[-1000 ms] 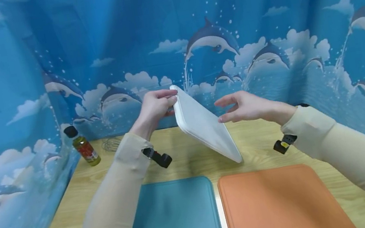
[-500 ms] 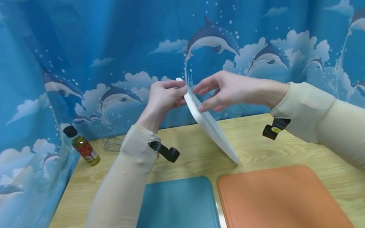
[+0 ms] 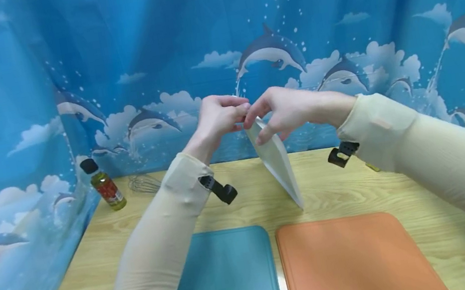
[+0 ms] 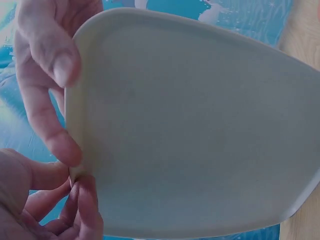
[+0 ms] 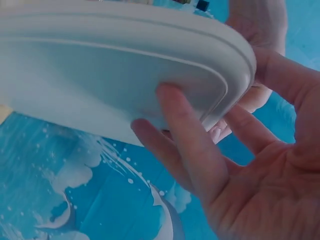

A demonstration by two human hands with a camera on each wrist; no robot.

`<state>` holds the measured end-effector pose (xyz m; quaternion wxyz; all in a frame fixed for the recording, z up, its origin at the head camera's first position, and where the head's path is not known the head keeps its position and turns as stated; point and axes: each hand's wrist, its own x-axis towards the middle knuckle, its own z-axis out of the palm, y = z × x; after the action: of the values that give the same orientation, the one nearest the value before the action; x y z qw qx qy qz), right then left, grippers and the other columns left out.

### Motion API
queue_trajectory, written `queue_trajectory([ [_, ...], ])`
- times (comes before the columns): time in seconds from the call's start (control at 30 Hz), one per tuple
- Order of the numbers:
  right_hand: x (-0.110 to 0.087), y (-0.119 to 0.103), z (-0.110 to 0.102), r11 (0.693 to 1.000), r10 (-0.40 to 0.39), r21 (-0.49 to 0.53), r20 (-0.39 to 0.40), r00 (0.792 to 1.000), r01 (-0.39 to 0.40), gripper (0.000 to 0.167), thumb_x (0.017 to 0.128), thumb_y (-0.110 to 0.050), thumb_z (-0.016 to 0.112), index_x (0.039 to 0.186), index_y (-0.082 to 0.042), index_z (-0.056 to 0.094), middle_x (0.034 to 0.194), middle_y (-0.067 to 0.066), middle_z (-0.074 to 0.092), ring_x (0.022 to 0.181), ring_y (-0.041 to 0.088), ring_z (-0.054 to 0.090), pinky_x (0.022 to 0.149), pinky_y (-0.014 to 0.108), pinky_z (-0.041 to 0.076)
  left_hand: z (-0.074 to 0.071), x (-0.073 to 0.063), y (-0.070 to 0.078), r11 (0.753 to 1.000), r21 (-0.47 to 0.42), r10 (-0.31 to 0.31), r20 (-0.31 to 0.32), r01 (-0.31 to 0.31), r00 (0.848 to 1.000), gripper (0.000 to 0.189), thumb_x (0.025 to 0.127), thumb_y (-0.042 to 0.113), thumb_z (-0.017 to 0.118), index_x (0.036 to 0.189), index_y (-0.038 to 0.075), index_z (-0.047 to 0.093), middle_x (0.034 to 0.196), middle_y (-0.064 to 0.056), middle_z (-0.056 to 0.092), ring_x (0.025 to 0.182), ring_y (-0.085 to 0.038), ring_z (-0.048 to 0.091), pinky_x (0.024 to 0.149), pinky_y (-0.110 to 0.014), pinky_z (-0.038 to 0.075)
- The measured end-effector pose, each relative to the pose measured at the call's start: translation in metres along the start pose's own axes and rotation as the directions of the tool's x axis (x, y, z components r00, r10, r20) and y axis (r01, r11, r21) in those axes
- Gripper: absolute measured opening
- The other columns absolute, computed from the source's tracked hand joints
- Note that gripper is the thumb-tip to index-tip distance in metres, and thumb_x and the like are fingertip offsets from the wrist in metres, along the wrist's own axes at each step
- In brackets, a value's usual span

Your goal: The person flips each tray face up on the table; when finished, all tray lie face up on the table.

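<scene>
A white board with rounded corners and a raised rim [image 3: 280, 165] stands tilted over the table behind the two mats, its low corner at the tabletop. My left hand [image 3: 220, 118] pinches its top edge between thumb and fingers. Beside it my right hand [image 3: 293, 109] holds the same top end, thumb on one side and fingers on the other. In the left wrist view the broad face of the board [image 4: 200, 125] fills most of the picture. The right wrist view shows two right-hand fingertips against the other face, which has a line running inside the rim.
A teal mat [image 3: 227, 272] and an orange mat [image 3: 351, 258] lie side by side at the front of the wooden table [image 3: 97, 268]. An oil bottle [image 3: 108, 189] and a wire whisk [image 3: 144, 183] are at the back left. A dolphin-print curtain [image 3: 142, 37] hangs behind.
My right hand has come left and up onto the board's top edge. My left hand has moved slightly right and up, and the board has turned more edge-on to the head view.
</scene>
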<state>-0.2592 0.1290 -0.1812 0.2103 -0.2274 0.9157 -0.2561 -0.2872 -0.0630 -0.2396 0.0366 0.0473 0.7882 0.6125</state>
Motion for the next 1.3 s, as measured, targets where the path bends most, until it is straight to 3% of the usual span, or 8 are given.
queue_trajectory([
  [0.13,0.005,-0.005,-0.004,0.999,0.026,-0.045,0.012,1.0,-0.025,0.046,0.102,-0.011,0.078,0.147,-0.015,0.074,0.171,0.016,0.056,0.151,0.038,0.056,0.097,0.053,0.071,0.0,-0.002,0.006,0.998,0.061,-0.007,-0.006,0.008,1.0,0.027,0.11,0.028,0.074,0.134,0.021,0.083,0.125,-0.005,0.083,0.11,-0.021,0.081,0.103,-0.046,0.066],
  [0.37,0.004,-0.006,-0.015,0.992,0.062,-0.105,-0.031,0.998,-0.065,0.045,0.099,-0.005,0.073,0.143,-0.012,0.077,0.159,0.02,0.065,0.141,0.036,0.064,0.092,0.05,0.073,-0.005,-0.003,0.008,0.998,0.066,0.016,0.016,-0.017,1.0,0.03,0.112,0.031,0.072,0.139,0.022,0.08,0.138,-0.003,0.079,0.117,-0.027,0.081,0.098,-0.045,0.063],
  [0.5,0.001,-0.001,-0.023,0.985,0.087,-0.143,-0.068,0.994,-0.096,0.045,0.098,-0.004,0.076,0.142,-0.01,0.078,0.153,0.022,0.069,0.134,0.036,0.067,0.09,0.046,0.073,-0.008,-0.003,0.004,0.996,0.086,0.02,0.036,-0.023,0.999,0.032,0.113,0.031,0.071,0.142,0.021,0.077,0.145,-0.005,0.077,0.124,-0.032,0.081,0.108,-0.052,0.063],
  [0.73,-0.004,0.017,-0.044,0.962,0.183,-0.188,-0.083,0.98,-0.196,0.06,0.094,-0.003,0.085,0.152,-0.009,0.07,0.164,0.024,0.06,0.142,0.042,0.061,0.087,0.042,0.073,-0.008,-0.003,-0.011,0.99,0.137,-0.021,0.068,0.012,0.997,0.034,0.113,0.033,0.071,0.146,0.027,0.074,0.15,-0.005,0.074,0.127,-0.03,0.08,0.116,-0.056,0.062],
  [1.0,-0.014,0.046,-0.062,0.958,0.246,-0.132,-0.083,0.966,-0.256,0.071,0.094,-0.005,0.087,0.16,-0.008,0.06,0.169,0.024,0.054,0.14,0.044,0.06,0.102,0.048,0.07,-0.006,-0.002,-0.049,0.984,0.152,-0.114,0.12,0.095,0.986,0.038,0.114,0.029,0.07,0.152,0.023,0.071,0.152,-0.009,0.072,0.129,-0.032,0.077,0.112,-0.053,0.065],
  [1.13,-0.026,0.056,-0.067,0.968,0.229,-0.083,-0.081,0.97,-0.236,0.074,0.097,-0.01,0.086,0.164,-0.009,0.055,0.169,0.024,0.051,0.141,0.044,0.055,0.104,0.049,0.069,-0.004,-0.002,-0.082,0.977,0.135,-0.185,0.139,0.166,0.973,0.044,0.113,0.027,0.071,0.155,0.018,0.067,0.159,-0.012,0.066,0.143,-0.037,0.067,0.111,-0.052,0.066],
  [1.3,-0.04,0.066,-0.069,0.983,0.18,-0.021,-0.105,0.978,-0.183,0.073,0.1,-0.014,0.085,0.166,-0.012,0.054,0.172,0.022,0.047,0.142,0.044,0.057,0.104,0.047,0.07,0.006,-0.003,-0.125,0.959,0.092,-0.279,0.162,0.267,0.946,0.059,0.112,0.025,0.071,0.167,0.015,0.053,0.176,-0.016,0.047,0.161,-0.041,0.049,0.115,-0.059,0.062],
])
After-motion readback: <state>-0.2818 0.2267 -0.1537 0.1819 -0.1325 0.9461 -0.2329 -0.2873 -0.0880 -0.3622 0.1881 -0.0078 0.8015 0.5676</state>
